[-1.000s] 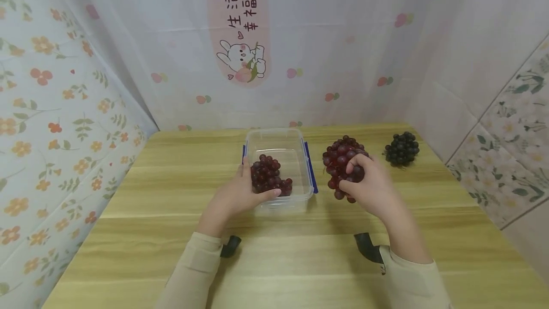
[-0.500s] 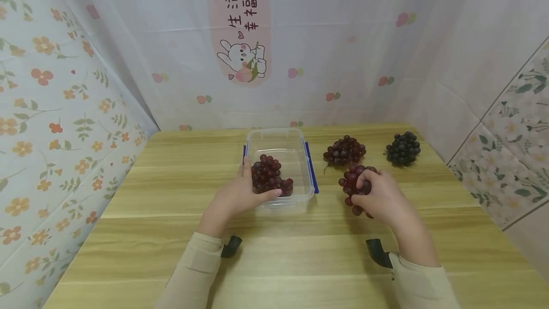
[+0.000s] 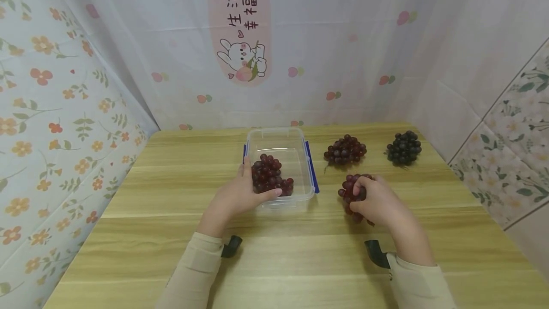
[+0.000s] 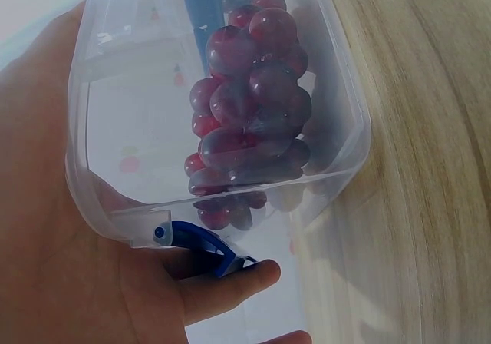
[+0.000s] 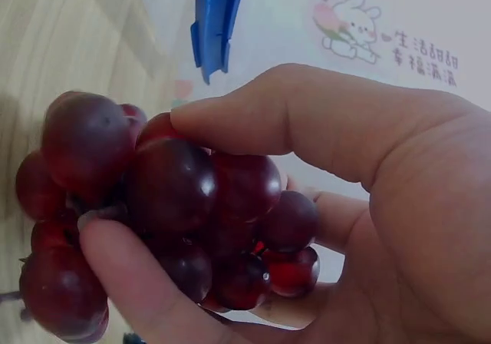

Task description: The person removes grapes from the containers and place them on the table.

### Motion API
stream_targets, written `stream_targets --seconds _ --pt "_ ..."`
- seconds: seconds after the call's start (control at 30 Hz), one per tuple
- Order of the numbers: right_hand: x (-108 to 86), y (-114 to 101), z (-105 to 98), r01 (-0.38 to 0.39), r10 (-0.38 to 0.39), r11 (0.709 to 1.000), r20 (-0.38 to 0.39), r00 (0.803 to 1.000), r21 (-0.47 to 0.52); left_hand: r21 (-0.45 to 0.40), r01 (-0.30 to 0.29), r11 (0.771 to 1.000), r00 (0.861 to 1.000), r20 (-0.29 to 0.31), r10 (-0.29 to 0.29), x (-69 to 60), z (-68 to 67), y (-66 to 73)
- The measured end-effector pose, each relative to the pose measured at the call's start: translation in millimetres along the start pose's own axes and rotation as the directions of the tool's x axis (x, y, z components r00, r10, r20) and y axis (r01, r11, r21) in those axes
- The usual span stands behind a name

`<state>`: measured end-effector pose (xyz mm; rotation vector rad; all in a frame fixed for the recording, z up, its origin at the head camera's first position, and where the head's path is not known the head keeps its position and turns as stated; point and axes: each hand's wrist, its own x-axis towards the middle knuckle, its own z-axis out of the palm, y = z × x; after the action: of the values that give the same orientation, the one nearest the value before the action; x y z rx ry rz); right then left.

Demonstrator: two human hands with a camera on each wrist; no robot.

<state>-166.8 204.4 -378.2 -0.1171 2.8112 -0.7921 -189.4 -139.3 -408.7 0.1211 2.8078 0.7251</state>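
- Moved since one second ago: held bunch (image 5: pixel 170 184), with right grip (image 3: pixel 378 200), has come nearer the person; it overlapped far red bunch (image 3: pixel 345 150) then, and the two now lie apart in the head view.
- Since the middle frame, only a slight further shift the same way.
- Unchanged: left grip (image 3: pixel 238 193) at near left corner of clear box (image 3: pixel 290 160); boxed grapes (image 3: pixel 266 175) in the same spot.
- Right grip: thumb and fingers pinching held bunch, grapes showing between them in the right wrist view. Held bunch is right of clear box, near side of far red bunch (contact with the worktop (image 3: pixel 300 266): cannot tell).
- Left grip: unclenched, digits laid fairly straight against clear box, touching it.
- Around: black bunch (image 3: pixel 404 149) beyond right grip, right of far red bunch.
- In the way: blue flap (image 3: pixel 312 170) juts from clear box's right side, between box and held bunch; clear box's wall rises there too. Boxed grapes occupy the near left part inside, partly covered by left grip from above.
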Motion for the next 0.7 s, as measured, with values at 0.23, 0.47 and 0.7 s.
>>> stream_targets --seconds 0.23,0.47,0.7 --pt "2.5 5.4 3.6 -0.013 0.014 0.999 0.007 1.0 -0.05 -0.009 -0.001 1.0 1.0 -0.002 0.001 0.8 1.2 -1.2" --pt "3.5 7.2 -0.5 0.0 0.001 0.997 0.02 1.0 -0.073 0.0 -0.003 1.0 1.0 -0.006 0.003 -0.1 0.7 -1.2" --pt "0.3 6.2 -1.0 0.064 -0.063 0.995 0.013 0.998 -0.078 0.008 -0.011 1.0 1.0 -0.004 0.011 0.3 0.5 -0.8"
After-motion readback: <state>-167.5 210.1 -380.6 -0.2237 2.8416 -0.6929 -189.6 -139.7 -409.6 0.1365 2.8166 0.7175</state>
